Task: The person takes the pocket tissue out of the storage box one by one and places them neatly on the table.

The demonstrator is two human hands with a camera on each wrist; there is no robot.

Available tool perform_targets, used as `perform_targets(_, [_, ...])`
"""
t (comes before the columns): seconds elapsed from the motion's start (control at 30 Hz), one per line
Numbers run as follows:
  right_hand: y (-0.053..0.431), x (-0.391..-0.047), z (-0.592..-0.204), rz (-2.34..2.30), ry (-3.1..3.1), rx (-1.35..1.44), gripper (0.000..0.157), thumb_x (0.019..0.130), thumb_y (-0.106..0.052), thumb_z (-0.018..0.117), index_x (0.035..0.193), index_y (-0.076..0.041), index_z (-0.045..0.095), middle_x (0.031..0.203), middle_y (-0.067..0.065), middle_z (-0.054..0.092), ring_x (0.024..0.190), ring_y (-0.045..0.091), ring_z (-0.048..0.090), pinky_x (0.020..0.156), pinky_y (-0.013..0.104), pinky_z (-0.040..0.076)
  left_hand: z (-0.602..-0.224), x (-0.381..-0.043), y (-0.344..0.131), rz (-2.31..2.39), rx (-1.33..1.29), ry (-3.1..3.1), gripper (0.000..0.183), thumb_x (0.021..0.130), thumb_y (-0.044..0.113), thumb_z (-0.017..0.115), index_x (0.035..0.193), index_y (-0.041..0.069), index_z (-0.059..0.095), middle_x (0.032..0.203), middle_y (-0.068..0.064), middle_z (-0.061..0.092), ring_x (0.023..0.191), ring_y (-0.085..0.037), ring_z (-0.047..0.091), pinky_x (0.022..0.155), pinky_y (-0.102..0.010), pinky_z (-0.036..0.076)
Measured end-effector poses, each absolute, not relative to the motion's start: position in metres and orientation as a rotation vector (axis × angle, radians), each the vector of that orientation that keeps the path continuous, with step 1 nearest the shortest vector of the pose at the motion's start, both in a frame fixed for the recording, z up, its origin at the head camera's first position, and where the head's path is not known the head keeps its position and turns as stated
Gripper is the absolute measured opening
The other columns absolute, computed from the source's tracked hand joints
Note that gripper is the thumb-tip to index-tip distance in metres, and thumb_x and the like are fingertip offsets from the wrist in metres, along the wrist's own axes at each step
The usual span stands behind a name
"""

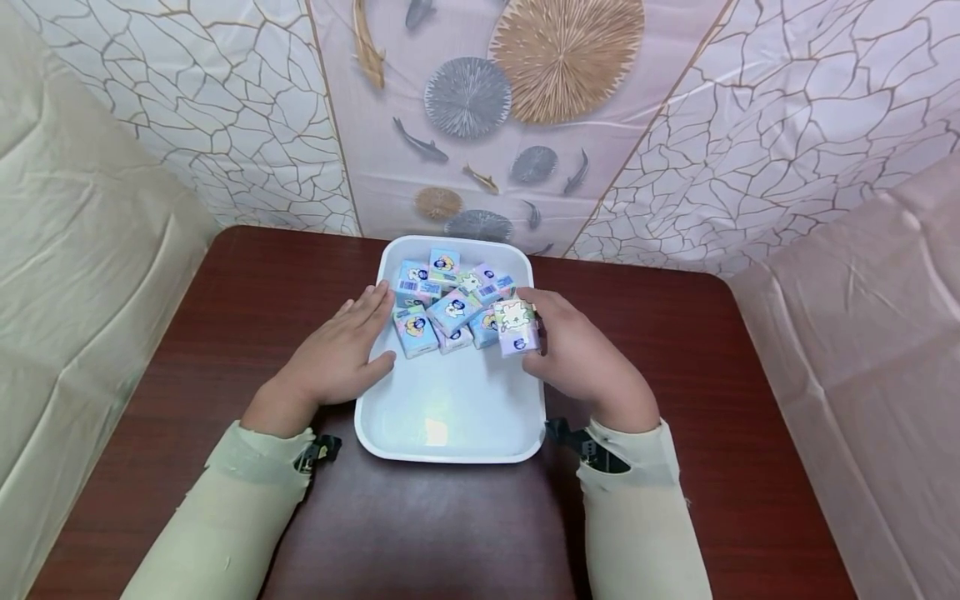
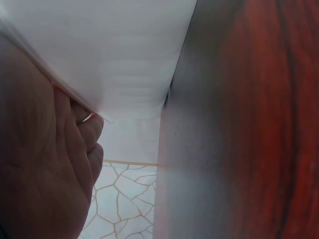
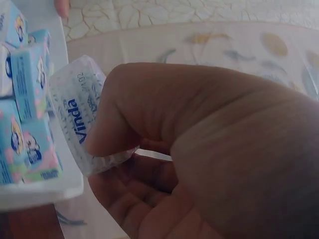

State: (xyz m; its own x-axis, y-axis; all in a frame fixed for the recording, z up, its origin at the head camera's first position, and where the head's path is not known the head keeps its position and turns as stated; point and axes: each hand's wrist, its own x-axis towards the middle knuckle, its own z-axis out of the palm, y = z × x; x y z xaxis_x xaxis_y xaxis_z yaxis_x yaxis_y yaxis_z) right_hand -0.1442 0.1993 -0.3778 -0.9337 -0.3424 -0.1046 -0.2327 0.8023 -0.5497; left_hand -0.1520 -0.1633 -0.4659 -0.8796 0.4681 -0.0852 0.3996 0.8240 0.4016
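My right hand [image 1: 583,352] grips a small purple-and-white tissue pack [image 1: 517,327] between thumb and fingers, at the right rim of a white tray [image 1: 450,408]. "Vinda" is printed on the end of that pack, as the right wrist view shows. Several more tissue packs [image 1: 455,308], blue and purple with cartoon prints, lie heaped in the far half of the tray. On the tray's left rim rests my left hand [image 1: 333,360], its fingers stretched out and holding no pack. The left wrist view shows the palm [image 2: 45,149] against the tray's outer wall [image 2: 119,55].
The tray stands on a dark red-brown wooden table [image 1: 247,317]. Behind it hangs a patterned cloth [image 1: 465,167] with fish and round motifs. Pale cloth sheets [image 1: 82,208] rise along both sides.
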Motion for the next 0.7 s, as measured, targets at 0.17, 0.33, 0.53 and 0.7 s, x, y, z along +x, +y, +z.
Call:
perform_targets(0.17, [0.212,-0.144,-0.379,-0.837,2.816,-0.397,0.089,0.092,-0.002,0.074,0.173,-0.004,0.037,0.166,0.017,0.049,0.123,0.032,0.063,0.103,0.047,0.060,-0.466,-0.152,-0.163,0.574,0.673,2.828,0.092,0.113,0.046,0.053,0.181,0.010,0.004,0.191,-0.004,-0.005,0.179,-0.030,-0.001,0.144,-0.058,0.011])
perform_targets(0.33, [0.226,-0.147,-0.384,-0.845,2.836,-0.368,0.087,0.095,-0.006,0.074,0.173,-0.003,0.037,0.167,0.021,0.051,0.126,0.034,0.062,0.108,0.051,0.059,-0.467,-0.152,-0.163,0.572,0.676,2.828,0.091,0.113,0.045,0.052,0.181,0.010,0.003,0.191,-0.005,-0.004,0.179,-0.031,-0.001,0.144,-0.060,0.011])
perform_targets(0.53, [0.238,-0.150,-0.391,-0.834,2.839,-0.314,0.086,0.095,-0.005,0.069,0.174,-0.004,0.035,0.169,0.022,0.049,0.128,0.036,0.060,0.107,0.052,0.056,-0.465,-0.151,-0.163,0.583,0.681,2.826,0.091,0.113,0.044,0.052,0.181,0.010,0.004,0.192,-0.005,-0.004,0.179,-0.031,0.000,0.144,-0.060,0.012])
perform_targets(0.7, [0.244,-0.153,-0.397,-0.830,2.834,-0.264,0.086,0.095,-0.005,0.069,0.175,-0.005,0.035,0.170,0.021,0.048,0.129,0.037,0.059,0.108,0.054,0.057,-0.467,-0.152,-0.163,0.586,0.674,2.826,0.091,0.112,0.044,0.052,0.181,0.011,0.003,0.192,-0.004,-0.004,0.179,-0.031,-0.001,0.144,-0.060,0.012])
